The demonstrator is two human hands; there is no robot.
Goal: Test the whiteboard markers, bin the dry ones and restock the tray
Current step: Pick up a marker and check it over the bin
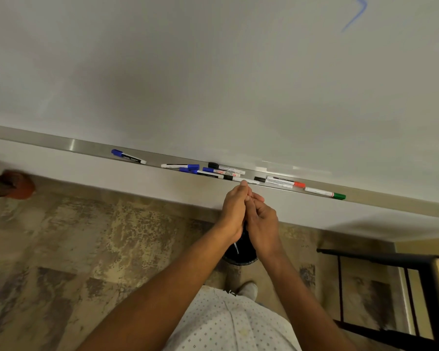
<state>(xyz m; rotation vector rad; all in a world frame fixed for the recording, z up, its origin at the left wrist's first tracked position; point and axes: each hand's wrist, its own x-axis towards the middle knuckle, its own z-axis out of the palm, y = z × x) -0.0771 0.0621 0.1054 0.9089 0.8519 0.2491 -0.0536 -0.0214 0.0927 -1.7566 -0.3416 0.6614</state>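
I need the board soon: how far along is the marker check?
Partly done at best. A blue test scribble is on the whiteboard. The left hand and right hand are pressed together above the black bin; what they hold is hidden. Many markers, like the green-capped one, lie on the tray.

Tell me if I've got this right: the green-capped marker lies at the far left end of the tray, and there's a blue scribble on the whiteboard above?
Not quite. The head view shows the green-capped marker at the far right end of the tray; the marker farthest left is a blue-capped marker. The rest holds: a blue scribble does mark the whiteboard above.
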